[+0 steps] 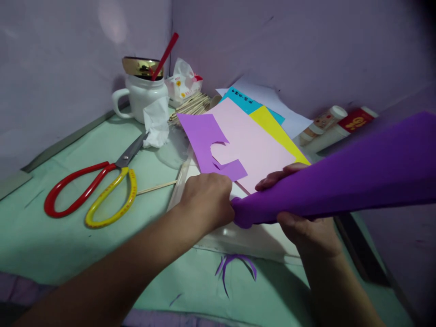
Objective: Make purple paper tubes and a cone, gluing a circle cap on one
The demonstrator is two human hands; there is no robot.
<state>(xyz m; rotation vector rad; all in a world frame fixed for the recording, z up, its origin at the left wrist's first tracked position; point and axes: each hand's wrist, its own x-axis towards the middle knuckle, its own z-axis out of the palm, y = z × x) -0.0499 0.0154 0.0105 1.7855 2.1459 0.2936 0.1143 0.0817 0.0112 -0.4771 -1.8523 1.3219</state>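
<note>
A sheet of purple paper is rolled into a cone that widens toward the right edge of the view. My left hand is closed in a fist around the cone's narrow tip. My right hand wraps the cone from below, fingers curled over its top side. Just behind my hands lies a stack of coloured sheets: a cut lilac piece on a pale pink sheet, with yellow and blue sheets under it.
Red-and-yellow scissors lie on the green mat at left. A white mug with a red straw, tissue, wooden sticks and glue bottles stand by the walls. Purple paper scraps lie near me.
</note>
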